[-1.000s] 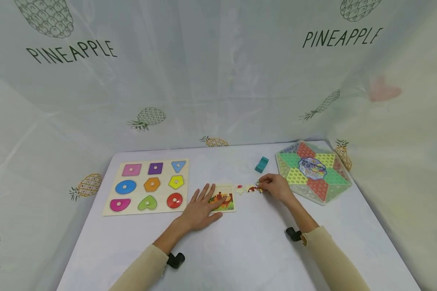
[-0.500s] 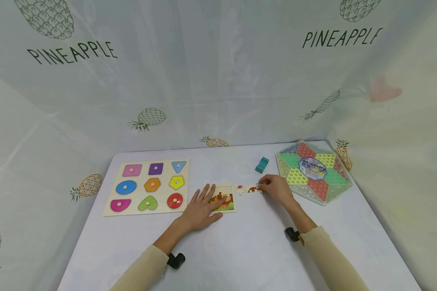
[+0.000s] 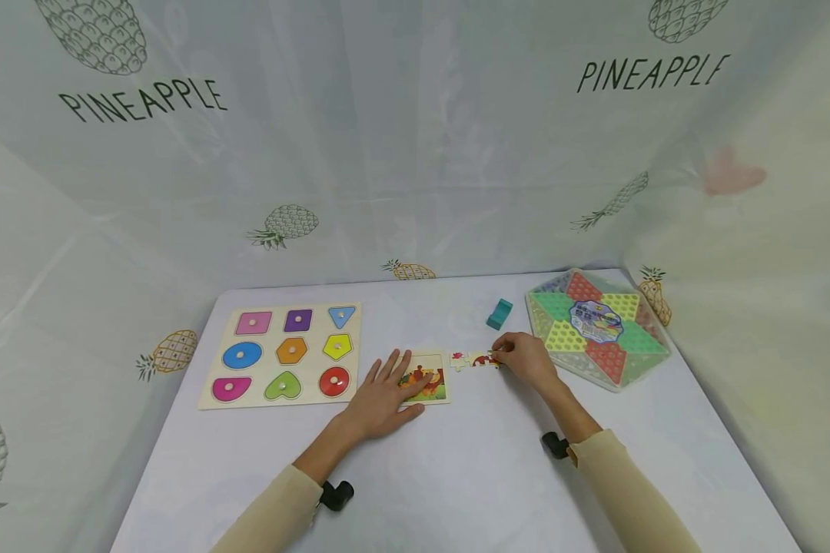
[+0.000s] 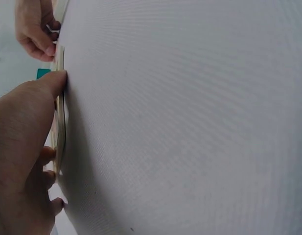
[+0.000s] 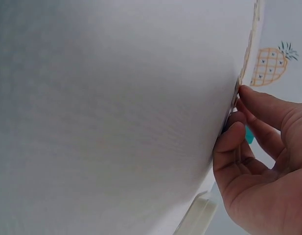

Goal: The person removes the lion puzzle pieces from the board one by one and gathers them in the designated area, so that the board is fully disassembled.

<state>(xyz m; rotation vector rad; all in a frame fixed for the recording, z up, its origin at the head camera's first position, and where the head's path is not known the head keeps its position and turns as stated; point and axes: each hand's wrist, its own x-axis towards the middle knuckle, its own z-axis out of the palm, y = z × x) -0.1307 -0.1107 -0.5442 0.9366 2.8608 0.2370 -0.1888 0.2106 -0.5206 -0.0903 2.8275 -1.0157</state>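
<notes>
In the head view my left hand (image 3: 376, 399) lies spread, fingers straight, over a small framed jigsaw board (image 3: 446, 388) with an orange and green picture. The left wrist view shows its thumb (image 4: 55, 82) along the board's near edge. To the right of the board, a short row of jigsaw pieces (image 3: 459, 359) with red and brown print lies on the table. My right hand (image 3: 526, 358) pinches the piece at the row's right end, its fingertips covering most of it. Close up in the right wrist view, thumb (image 5: 258, 102) and fingers meet low at the table.
A wooden shape board (image 3: 327, 313) with coloured knobbed pieces lies on the left. On the right rests a hexagonal Chinese checkers board (image 3: 566, 335) in clear wrapping. A teal block (image 3: 499, 314) sits behind the right hand. A pineapple-print curtain (image 3: 415, 153) stands behind the table.
Both hands stay practically where they were, the left on the jigsaw board and the right at the row's end. The head view shifts very slightly.
</notes>
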